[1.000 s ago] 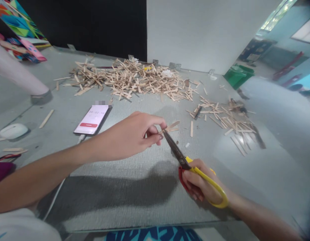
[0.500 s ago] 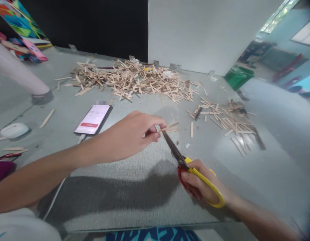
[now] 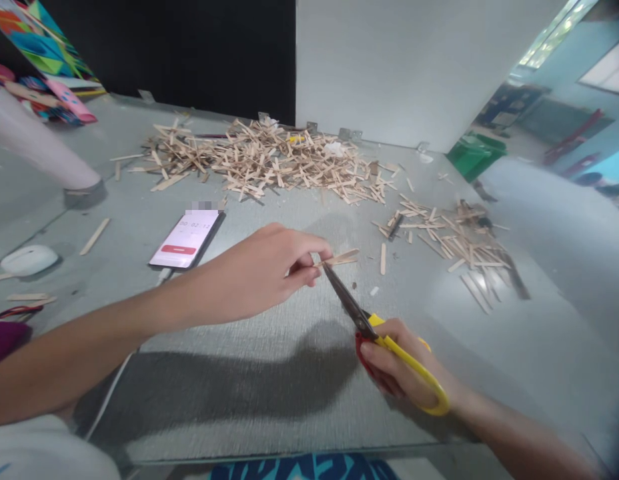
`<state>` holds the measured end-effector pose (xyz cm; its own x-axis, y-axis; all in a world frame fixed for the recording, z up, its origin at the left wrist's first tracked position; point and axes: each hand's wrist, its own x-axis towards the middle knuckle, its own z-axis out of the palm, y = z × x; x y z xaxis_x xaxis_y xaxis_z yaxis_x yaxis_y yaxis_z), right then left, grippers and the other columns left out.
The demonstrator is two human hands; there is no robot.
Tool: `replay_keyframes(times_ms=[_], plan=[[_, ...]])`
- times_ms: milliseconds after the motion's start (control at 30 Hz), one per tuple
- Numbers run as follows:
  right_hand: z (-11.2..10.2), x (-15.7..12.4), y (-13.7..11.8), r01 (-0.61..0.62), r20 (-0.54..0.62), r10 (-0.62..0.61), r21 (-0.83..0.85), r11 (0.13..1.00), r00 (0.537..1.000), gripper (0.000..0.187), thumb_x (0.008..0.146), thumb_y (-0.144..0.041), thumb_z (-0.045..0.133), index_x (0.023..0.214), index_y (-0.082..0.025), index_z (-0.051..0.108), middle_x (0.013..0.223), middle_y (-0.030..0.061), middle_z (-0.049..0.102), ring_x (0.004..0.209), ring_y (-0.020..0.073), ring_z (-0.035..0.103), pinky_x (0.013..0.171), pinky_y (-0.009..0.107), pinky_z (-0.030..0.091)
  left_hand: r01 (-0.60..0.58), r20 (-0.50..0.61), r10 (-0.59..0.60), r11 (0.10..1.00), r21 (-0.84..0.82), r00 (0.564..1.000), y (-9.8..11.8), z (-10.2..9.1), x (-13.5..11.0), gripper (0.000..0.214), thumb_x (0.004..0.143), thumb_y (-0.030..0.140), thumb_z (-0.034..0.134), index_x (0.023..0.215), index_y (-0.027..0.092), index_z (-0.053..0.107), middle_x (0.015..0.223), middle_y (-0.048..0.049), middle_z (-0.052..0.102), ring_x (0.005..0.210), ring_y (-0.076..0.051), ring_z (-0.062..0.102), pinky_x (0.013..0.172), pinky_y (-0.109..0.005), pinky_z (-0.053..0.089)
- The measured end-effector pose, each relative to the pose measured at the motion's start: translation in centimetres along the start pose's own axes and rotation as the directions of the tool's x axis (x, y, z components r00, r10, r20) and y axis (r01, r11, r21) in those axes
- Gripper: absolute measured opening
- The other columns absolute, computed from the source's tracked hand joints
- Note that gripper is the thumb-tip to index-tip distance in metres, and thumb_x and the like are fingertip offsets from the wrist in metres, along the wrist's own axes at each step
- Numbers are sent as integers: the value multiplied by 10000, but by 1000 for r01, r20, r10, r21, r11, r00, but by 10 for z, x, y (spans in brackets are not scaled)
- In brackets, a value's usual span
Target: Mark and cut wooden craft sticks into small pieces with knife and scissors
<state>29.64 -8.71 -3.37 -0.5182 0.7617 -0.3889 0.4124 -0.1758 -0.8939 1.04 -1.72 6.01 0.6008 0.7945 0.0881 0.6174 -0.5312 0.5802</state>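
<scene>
My left hand pinches a thin wooden stick between thumb and fingers and holds it a little above the grey table. My right hand grips yellow-and-red scissors. Their dark blades point up and left, and the tips meet the stick right beside my left fingertips. The stick looks split lengthwise, with its free end pointing right.
A big heap of wooden sticks lies at the back of the table, a smaller heap to the right. A phone with a lit timer screen lies left of my hand. A white mouse and a green bin are further off.
The scissor tips have stayed at the stick while the stick tilted slightly flatter. Both hands have barely shifted.
</scene>
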Motion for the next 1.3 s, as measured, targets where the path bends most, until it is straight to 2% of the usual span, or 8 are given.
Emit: replay_keyframes(times_ms=[233, 433, 533, 667, 800, 967, 1133, 1300], plan=[[-1, 0, -3, -7, -4, 7, 4, 1000, 1000, 629, 1015, -701, 585, 626, -225, 453, 483, -44, 469, 412, 84, 439, 386, 185, 339, 13, 6, -13, 1000, 13, 1000, -1, -1, -1, 150, 1050, 230, 595, 943, 236, 700, 603, 92, 642, 491, -103, 457, 553, -269, 291], [2, 3, 7, -5, 136, -29, 244, 970, 990, 698, 1047, -643, 539, 490, -236, 434, 374, -45, 414, 304, 80, 370, 346, 220, 303, 22, 1, -22, 1000, 7, 1000, 0, -2, 2, 167, 1039, 193, 611, 894, 222, 686, 606, 89, 641, 507, -100, 489, 574, -267, 302], [9, 7, 14, -3, 167, -78, 440, 898, 983, 689, 1037, -637, 539, 478, -247, 431, 324, -65, 341, 273, 78, 313, 328, 221, 287, 11, 4, -11, 1000, -5, 1000, -1, -3, 3, 172, 1034, 167, 599, 905, 218, 701, 663, 80, 701, 516, -95, 519, 594, -261, 328], [14, 9, 13, -4, 198, -176, 674, 738, 964, 646, 1032, -584, 574, 500, -250, 421, 326, -86, 308, 255, 69, 252, 310, 210, 299, 17, -3, -17, 1000, 22, 1000, -5, -3, 4, 173, 1029, 177, 600, 903, 217, 712, 668, 66, 724, 526, -101, 555, 592, -263, 339], [1, 8, 3, 77, 64, -183, 740, 668, 981, 586, 1024, -543, 608, 551, -237, 451, 349, -96, 324, 257, 65, 226, 316, 202, 318, 78, 39, -77, 997, -19, 996, -8, -5, 4, 147, 1040, 263, 608, 970, 225, 732, 740, 45, 774, 528, -107, 597, 546, -255, 363], [-9, 12, 0, 102, 24, -166, 695, 712, 986, 577, 977, -612, 624, 567, -227, 495, 370, -91, 345, 271, 70, 264, 346, 212, 358, 105, 93, -91, 982, -158, 992, -7, -5, 3, 164, 1035, 333, 622, 1067, 209, 723, 816, 3, 806, 598, -133, 700, 564, -241, 470], [-6, 11, 10, 80, 108, -153, 494, 866, 982, 649, 937, -766, 596, 615, -202, 597, 418, -30, 481, 358, 125, 471, 381, 235, 357, 126, 87, -107, 960, -249, 990, -5, -6, 3, 171, 1027, 321, 625, 1118, 199, 702, 851, -14, 817, 604, -140, 715, 562, -243, 498], [-8, 5, 13, 96, 162, -161, 349, 932, 973, 640, 990, -705, 574, 592, -204, 592, 422, -32, 485, 344, 107, 441, 385, 232, 345, 111, 72, -94, 951, -289, 993, -1, -6, 3, 115, 1043, 300, 611, 1084, 200, 653, 832, -2, 810, 623, -137, 723, 577, -234, 497]])
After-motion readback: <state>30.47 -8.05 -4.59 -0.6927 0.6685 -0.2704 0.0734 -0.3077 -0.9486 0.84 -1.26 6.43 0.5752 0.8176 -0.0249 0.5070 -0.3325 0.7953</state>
